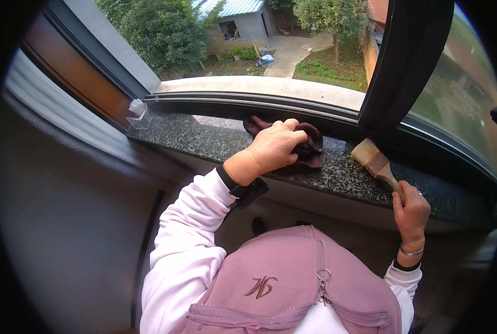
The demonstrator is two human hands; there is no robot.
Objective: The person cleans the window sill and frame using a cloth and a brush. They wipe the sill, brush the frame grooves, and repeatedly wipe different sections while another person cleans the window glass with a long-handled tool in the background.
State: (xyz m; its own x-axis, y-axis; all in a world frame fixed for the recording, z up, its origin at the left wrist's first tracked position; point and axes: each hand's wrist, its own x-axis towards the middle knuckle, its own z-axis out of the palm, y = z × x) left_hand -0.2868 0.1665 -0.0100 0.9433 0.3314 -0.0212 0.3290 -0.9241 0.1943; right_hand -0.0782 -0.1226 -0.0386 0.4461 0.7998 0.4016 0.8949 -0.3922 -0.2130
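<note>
My left hand [276, 146] is closed over a dark maroon cloth [313, 146], which lies bunched on the speckled granite windowsill [204, 135] against the window track. Part of the cloth is hidden beneath the palm and fingers. To the right, my right hand [412, 211] grips the wooden handle of a flat paintbrush [373, 158]. The brush points up and to the left, its pale bristles over the sill close to the base of the window frame. A gap of bare granite separates the brush from the cloth.
A small clear plastic holder [139, 116] stands at the sill's left end. The black window frame [409, 67] rises behind the sill, with the sash open at the middle. A pale curtain [65, 111] hangs at left. Outside are trees and a small building [240, 28].
</note>
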